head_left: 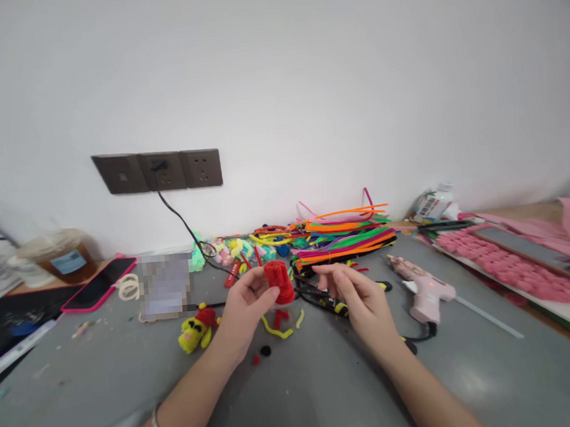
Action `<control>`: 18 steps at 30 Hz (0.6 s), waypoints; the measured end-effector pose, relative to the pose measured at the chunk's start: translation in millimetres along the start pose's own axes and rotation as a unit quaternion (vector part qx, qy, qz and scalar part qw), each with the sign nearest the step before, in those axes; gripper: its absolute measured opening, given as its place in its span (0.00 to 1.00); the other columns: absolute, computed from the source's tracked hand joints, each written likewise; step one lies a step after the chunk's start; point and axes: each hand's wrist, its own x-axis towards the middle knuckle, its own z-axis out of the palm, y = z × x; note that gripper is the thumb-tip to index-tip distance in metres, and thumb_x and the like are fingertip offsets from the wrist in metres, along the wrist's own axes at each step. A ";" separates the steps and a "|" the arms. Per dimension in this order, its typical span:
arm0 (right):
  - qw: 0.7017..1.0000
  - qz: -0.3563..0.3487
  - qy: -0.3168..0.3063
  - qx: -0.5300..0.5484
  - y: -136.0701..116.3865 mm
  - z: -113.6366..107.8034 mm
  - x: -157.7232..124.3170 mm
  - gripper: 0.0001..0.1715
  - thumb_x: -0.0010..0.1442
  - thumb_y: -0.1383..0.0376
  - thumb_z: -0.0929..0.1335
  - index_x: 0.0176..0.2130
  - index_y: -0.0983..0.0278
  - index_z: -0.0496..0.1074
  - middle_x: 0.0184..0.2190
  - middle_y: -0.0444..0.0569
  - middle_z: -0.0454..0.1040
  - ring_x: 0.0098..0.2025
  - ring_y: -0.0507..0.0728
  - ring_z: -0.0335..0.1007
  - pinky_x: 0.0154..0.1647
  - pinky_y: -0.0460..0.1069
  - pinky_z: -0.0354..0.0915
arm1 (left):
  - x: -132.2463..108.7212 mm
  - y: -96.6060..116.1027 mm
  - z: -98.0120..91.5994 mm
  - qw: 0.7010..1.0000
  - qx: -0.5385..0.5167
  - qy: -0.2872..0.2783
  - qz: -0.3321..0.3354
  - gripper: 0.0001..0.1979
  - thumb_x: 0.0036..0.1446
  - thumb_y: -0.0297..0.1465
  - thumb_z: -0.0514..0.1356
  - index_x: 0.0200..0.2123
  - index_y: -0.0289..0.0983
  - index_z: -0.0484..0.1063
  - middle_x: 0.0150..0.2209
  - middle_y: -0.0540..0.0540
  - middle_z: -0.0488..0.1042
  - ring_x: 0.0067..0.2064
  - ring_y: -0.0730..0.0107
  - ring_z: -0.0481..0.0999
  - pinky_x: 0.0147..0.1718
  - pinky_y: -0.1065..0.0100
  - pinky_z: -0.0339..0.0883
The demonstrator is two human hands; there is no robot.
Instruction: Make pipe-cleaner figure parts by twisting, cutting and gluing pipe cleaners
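Between the thumb and fingers of my left hand point(247, 305) is a red fuzzy pipe-cleaner piece point(279, 283), held up over the table. My right hand point(358, 293) hovers just to its right, apart from it, with thumb and fingers drawn together; whatever they may hold is too small to make out. Below the hands lie yellow pipe-cleaner bits point(279, 334), a red scrap point(280, 318) and a black round piece point(265, 350). A yellow fuzzy doll with a red cap point(192, 334) lies left of my left hand. Black-and-yellow handled tools point(340, 309) are partly hidden behind my right hand.
Bundles of coloured pipe cleaners point(346, 241) lie against the wall. A pink glue gun point(427, 291) with a clear glue stick rests at right, near a pink woven mat point(511, 265). Leftward are a pink-cased phone point(100, 285) and a tub point(66, 254). A black cord point(179, 215) runs from the socket.
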 end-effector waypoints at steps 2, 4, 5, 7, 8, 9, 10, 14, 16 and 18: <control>1.000 0.008 -0.020 0.005 -1.0 4.0 -4.0 0.19 0.67 0.54 0.63 0.41 0.63 0.77 0.27 0.48 0.74 0.27 0.53 0.67 0.27 0.47 0.63 | -0.7 -0.1 0.6 1.000 0.004 -0.004 -0.006 0.19 0.42 0.35 0.74 0.38 0.36 0.78 0.40 0.45 0.79 0.40 0.66 0.78 0.37 0.71 0.72; 1.000 0.011 -0.023 -0.012 -0.6 4.9 -5.9 0.17 0.66 0.55 0.64 0.42 0.62 0.76 0.29 0.48 0.75 0.29 0.54 0.70 0.29 0.47 0.65 | -1.8 0.4 1.5 1.000 0.004 -0.008 -0.016 0.20 0.43 0.36 0.74 0.40 0.36 0.77 0.40 0.45 0.79 0.39 0.66 0.78 0.35 0.70 0.73; 0.999 0.009 -0.016 -0.030 0.1 3.3 -6.3 0.16 0.66 0.56 0.64 0.43 0.62 0.76 0.29 0.48 0.76 0.30 0.55 0.71 0.30 0.48 0.65 | -2.5 1.0 2.1 1.000 0.001 -0.012 -0.024 0.21 0.43 0.36 0.74 0.42 0.37 0.77 0.40 0.45 0.78 0.38 0.66 0.79 0.35 0.70 0.73; 0.996 0.005 0.010 -0.085 2.0 -4.3 -7.2 0.15 0.66 0.57 0.64 0.42 0.62 0.75 0.29 0.48 0.75 0.29 0.55 0.71 0.30 0.48 0.65 | -4.4 2.8 3.8 0.999 -0.010 -0.026 -0.047 0.24 0.43 0.36 0.73 0.46 0.39 0.76 0.42 0.46 0.77 0.38 0.65 0.79 0.36 0.67 0.74; 0.993 0.002 0.024 -0.120 3.2 -10.1 -8.2 0.14 0.66 0.58 0.64 0.42 0.62 0.75 0.28 0.48 0.75 0.29 0.55 0.70 0.30 0.49 0.65 | -5.5 3.7 4.7 0.998 -0.016 -0.036 -0.057 0.26 0.44 0.36 0.73 0.48 0.41 0.74 0.42 0.46 0.77 0.38 0.64 0.80 0.36 0.66 0.74; 0.987 -0.002 0.033 -0.155 4.7 -16.9 -9.9 0.14 0.66 0.58 0.63 0.42 0.62 0.75 0.28 0.48 0.75 0.28 0.55 0.69 0.30 0.49 0.64 | -6.7 4.5 5.5 0.997 -0.021 -0.047 -0.066 0.28 0.45 0.36 0.73 0.51 0.43 0.73 0.41 0.47 0.76 0.38 0.64 0.80 0.37 0.64 0.75; 0.981 -0.005 0.033 -0.190 6.6 -24.3 -12.4 0.13 0.66 0.59 0.63 0.40 0.62 0.74 0.28 0.48 0.74 0.28 0.56 0.68 0.30 0.50 0.64 | -7.9 5.2 6.1 0.995 -0.025 -0.058 -0.072 0.30 0.46 0.36 0.72 0.54 0.46 0.71 0.40 0.48 0.76 0.38 0.63 0.80 0.37 0.63 0.75; 0.959 0.008 -0.031 -0.283 19.4 -51.2 -28.7 0.10 0.64 0.58 0.65 0.35 0.61 0.72 0.31 0.49 0.74 0.30 0.58 0.68 0.34 0.52 0.65 | -10.6 5.4 6.4 0.993 0.003 -0.099 -0.066 0.29 0.51 0.37 0.69 0.56 0.48 0.69 0.40 0.48 0.76 0.38 0.65 0.79 0.39 0.65 0.73; 0.953 0.027 -0.060 -0.296 27.1 -59.6 -37.1 0.09 0.62 0.58 0.68 0.37 0.61 0.72 0.34 0.51 0.75 0.33 0.60 0.71 0.36 0.54 0.66 | -10.3 4.6 6.0 0.992 0.038 -0.110 -0.046 0.23 0.52 0.36 0.69 0.52 0.44 0.72 0.39 0.47 0.76 0.38 0.67 0.77 0.39 0.68 0.70; 0.949 0.046 -0.092 -0.298 32.6 -63.9 -42.7 0.09 0.60 0.58 0.68 0.38 0.61 0.73 0.36 0.52 0.75 0.37 0.62 0.73 0.39 0.56 0.68 | -9.3 3.6 5.9 0.991 0.058 -0.116 -0.033 0.19 0.52 0.35 0.69 0.48 0.42 0.73 0.36 0.48 0.76 0.37 0.70 0.76 0.37 0.71 0.69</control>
